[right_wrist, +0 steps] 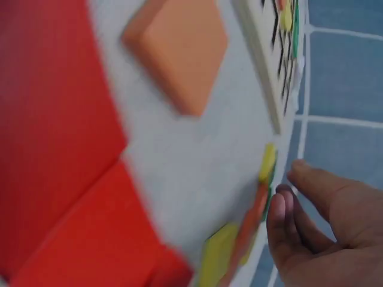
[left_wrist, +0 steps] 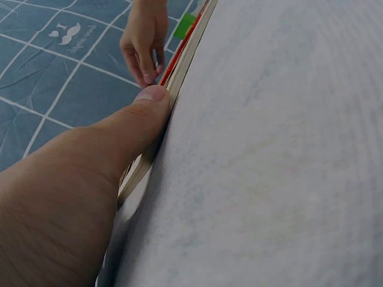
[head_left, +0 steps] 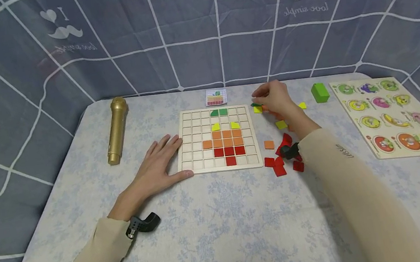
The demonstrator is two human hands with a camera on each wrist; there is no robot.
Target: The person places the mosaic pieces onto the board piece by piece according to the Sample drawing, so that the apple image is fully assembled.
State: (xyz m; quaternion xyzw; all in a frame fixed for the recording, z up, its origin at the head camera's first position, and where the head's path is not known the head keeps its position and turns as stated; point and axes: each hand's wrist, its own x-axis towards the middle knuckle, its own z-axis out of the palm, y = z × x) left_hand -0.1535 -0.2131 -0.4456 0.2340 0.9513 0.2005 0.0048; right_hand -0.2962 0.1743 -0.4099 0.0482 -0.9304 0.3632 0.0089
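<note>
A wooden grid board (head_left: 198, 164) lies mid-table with red, orange, yellow and green tiles in its cells. My left hand (head_left: 160, 168) rests flat at its left side, fingers spread, thumb by the near corner. In the left wrist view the thumb (left_wrist: 134, 128) lies along the board's edge. Right of the board, my right hand (head_left: 276, 98) reaches down to loose tiles, beside a dark green piece (head_left: 256, 104) and a yellow tile (head_left: 257, 109). Its fingers are bent, with a gap before the thumb and nothing visible between them in the right wrist view. The forearm covers part of the pile.
Loose red tiles (head_left: 279, 170) and an orange tile (head_left: 269, 144) lie right of the board. Behind it is a small pattern card (head_left: 216, 97). A gold microphone (head_left: 117, 131) lies left; a green block (head_left: 320, 92) and a fruit puzzle board (head_left: 395, 114) are right.
</note>
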